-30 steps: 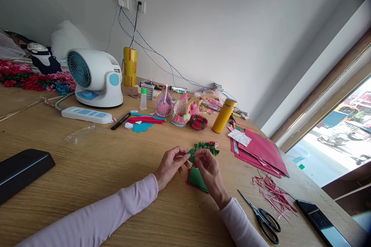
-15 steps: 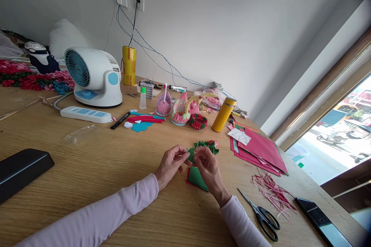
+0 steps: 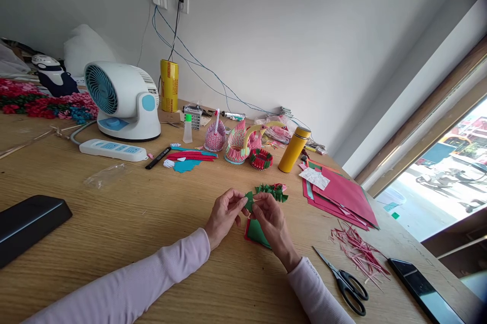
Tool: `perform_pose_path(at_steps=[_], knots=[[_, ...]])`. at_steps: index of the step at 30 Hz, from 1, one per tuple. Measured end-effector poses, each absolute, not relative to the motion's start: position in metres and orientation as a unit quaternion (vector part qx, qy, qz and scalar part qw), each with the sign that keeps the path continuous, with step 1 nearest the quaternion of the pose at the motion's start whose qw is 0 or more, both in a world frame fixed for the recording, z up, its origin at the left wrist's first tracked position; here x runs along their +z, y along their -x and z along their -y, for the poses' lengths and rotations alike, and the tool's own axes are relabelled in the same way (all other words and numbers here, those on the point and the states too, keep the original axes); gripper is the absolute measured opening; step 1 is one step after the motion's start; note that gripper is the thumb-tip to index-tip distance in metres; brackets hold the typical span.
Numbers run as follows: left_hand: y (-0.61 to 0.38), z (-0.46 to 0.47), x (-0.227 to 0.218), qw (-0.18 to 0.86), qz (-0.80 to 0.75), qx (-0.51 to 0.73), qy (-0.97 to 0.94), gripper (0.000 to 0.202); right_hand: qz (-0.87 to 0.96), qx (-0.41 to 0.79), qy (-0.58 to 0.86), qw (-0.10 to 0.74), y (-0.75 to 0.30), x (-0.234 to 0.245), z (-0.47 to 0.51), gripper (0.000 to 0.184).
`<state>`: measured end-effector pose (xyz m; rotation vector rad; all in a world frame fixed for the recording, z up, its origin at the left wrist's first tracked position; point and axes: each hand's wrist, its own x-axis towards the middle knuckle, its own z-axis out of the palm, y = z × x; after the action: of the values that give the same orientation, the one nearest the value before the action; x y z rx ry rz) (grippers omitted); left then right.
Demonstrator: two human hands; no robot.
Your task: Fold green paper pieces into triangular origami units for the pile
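Note:
My left hand [image 3: 224, 215] and my right hand [image 3: 272, 222] meet over the wooden table [image 3: 125, 222], fingertips pinched together on a small green paper piece [image 3: 249, 201]. Under my right hand lies a short stack of green and red paper squares [image 3: 255, 231]. Just beyond my fingers sits a pile of folded green paper units [image 3: 272, 192] with a bit of pink among them. Both sleeves are pale pink.
Black scissors [image 3: 344, 281], pink paper trimmings [image 3: 357, 250] and a phone [image 3: 422, 291] lie to the right. Red paper sheets [image 3: 342, 194], a yellow flask [image 3: 292, 150], paper swans [image 3: 238, 144], a fan [image 3: 122, 101], a power strip [image 3: 113, 150] and a black box [image 3: 28, 222] surround.
My hands have shifted slightly and their fingertips have closed tighter on the green piece; the view has drifted a little.

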<state>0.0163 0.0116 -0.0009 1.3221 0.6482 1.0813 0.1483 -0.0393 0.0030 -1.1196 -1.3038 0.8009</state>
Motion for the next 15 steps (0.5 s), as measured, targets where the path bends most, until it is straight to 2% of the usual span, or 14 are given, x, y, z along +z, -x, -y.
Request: perform_pose_path(at_steps=[10, 15], knots=[[-0.02, -0.008, -0.004, 0.595, -0.297, 0.487, -0.566, 0.028, 0.56, 0.322, 0.47, 0.602, -0.143, -0.008, 0.034, 0.03], [-0.021, -0.003, 0.0, 0.597, -0.307, 0.489, -0.557, 0.029, 0.564, 0.253, 0.509, 0.6, -0.139, -0.007, 0.036, 0.032]])
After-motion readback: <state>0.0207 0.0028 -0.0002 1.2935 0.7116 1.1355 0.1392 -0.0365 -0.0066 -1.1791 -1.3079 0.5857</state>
